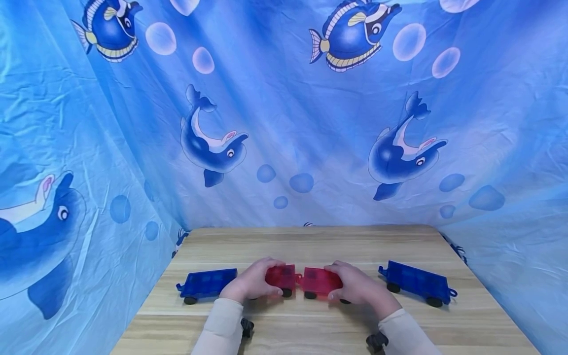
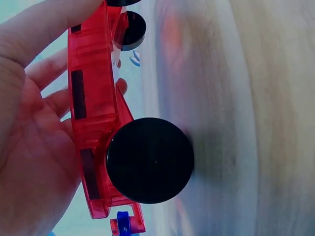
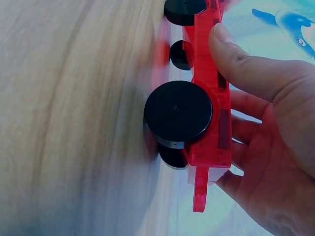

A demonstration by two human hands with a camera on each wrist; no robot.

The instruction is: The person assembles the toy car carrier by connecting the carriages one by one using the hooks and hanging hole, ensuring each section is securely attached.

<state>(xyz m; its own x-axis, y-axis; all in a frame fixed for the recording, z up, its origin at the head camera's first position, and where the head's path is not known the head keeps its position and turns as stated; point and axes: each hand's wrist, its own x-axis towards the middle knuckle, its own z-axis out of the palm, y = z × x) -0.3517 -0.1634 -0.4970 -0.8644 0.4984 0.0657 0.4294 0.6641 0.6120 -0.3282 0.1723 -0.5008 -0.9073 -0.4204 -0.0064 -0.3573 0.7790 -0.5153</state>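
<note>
My left hand [image 1: 254,282] grips a translucent red toy train car [image 1: 287,277], thumb on the near side. In the left wrist view a blue coupling piece [image 2: 123,223] sits in the hook at the car's outer end. My right hand [image 1: 354,283] holds a second red toy train car [image 1: 317,281] between thumb and fingers. Its outer coupling tab [image 3: 199,194] has nothing on it. The red cars stand end to end, their couplers meeting in the middle; whether they are hooked, I cannot tell. Both have black wheels.
A blue toy train car [image 1: 208,283] stands left, its inner end behind my left wrist. Another blue car [image 1: 417,282] stands apart at the right, angled. The wooden tabletop [image 1: 310,241] meets a blue printed sheet [image 1: 301,123] behind and at both sides.
</note>
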